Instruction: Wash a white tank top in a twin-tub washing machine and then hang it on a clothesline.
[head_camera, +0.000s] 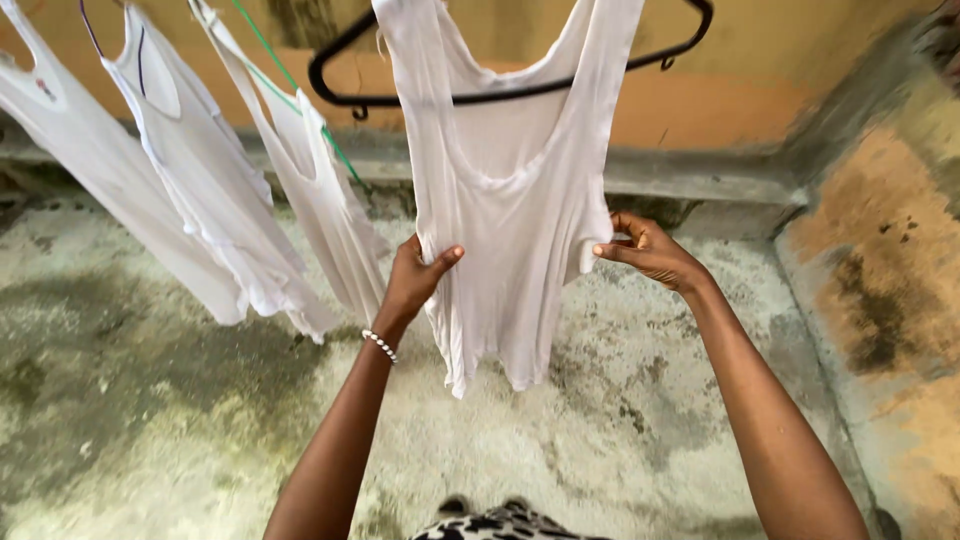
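A white sleeveless vest (505, 190) hangs on a black plastic hanger (480, 95) in front of me. My left hand (418, 275) pinches the vest's left side seam between thumb and fingers; a white bead bracelet circles that wrist. My right hand (648, 250) grips the vest's right edge with fingertips together. The hem hangs loose below both hands.
Three more white vests (215, 190) hang to the left, one on a green hanger (300, 90). Below lies a stained, mossy concrete floor (150, 400). A raised concrete ledge (700, 180) and orange wall run behind, and a patchy wall (880, 280) stands on the right.
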